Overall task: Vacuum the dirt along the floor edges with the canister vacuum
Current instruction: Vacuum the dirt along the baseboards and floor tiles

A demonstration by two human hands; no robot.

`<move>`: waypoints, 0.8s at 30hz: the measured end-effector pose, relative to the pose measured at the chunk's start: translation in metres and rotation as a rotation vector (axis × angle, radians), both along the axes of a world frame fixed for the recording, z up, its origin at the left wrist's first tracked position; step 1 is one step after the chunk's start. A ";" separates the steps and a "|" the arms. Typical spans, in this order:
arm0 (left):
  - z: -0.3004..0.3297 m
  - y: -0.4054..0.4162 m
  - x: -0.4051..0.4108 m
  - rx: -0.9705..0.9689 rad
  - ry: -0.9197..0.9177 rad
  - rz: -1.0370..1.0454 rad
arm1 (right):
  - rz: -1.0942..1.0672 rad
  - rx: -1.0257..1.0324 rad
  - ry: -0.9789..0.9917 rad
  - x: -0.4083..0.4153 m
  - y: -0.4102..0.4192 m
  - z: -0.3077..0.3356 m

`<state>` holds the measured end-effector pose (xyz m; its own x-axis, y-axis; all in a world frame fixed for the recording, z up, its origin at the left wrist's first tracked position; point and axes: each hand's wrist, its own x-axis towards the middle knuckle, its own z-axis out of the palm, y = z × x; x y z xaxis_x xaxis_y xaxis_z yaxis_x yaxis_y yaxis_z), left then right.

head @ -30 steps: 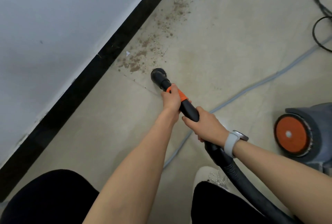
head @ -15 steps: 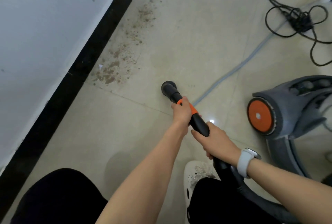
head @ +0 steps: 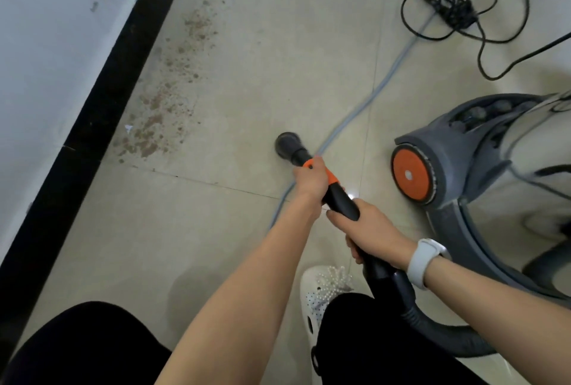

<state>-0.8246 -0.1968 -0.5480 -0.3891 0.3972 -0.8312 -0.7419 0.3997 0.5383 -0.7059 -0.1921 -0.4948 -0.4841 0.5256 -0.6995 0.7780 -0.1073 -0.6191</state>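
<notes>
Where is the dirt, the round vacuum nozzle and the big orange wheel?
dirt [head: 160, 125]: head view, thick brown patch.
nozzle [head: 289, 144]: head view, round black end.
orange wheel [head: 411, 174]: head view, its hub.

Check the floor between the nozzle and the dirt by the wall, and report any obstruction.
Nothing visible blocks it. Bare tile lies between the nozzle and the dirt along the black baseboard. The grey cord runs on the nozzle's other side.

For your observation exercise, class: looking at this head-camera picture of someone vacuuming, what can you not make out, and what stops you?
- Nozzle opening: faces the floor, hidden by its own body.
- Canister vacuum: far side cut off by the right edge.
- Hose: its join to the canister lies out of frame.
- Right hand fingertips: wrapped under the wand.
- Dirt: upper end cut off by the top edge.
</notes>
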 end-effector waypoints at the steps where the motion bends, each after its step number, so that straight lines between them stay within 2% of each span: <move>1: -0.003 -0.012 -0.002 -0.051 0.027 0.043 | 0.056 -0.034 0.013 -0.003 -0.004 0.000; 6: 0.000 -0.079 -0.011 -0.105 0.026 0.265 | 0.303 -0.146 0.007 -0.017 -0.032 0.000; 12: -0.004 -0.098 -0.030 -0.153 0.088 0.325 | 0.399 -0.137 0.017 -0.040 -0.042 -0.001; 17: -0.004 -0.081 -0.043 -0.107 0.105 0.253 | 0.315 -0.012 -0.001 -0.048 -0.044 0.002; 24: 0.017 -0.005 0.001 0.113 0.020 0.006 | -0.006 0.181 -0.064 -0.003 -0.010 0.015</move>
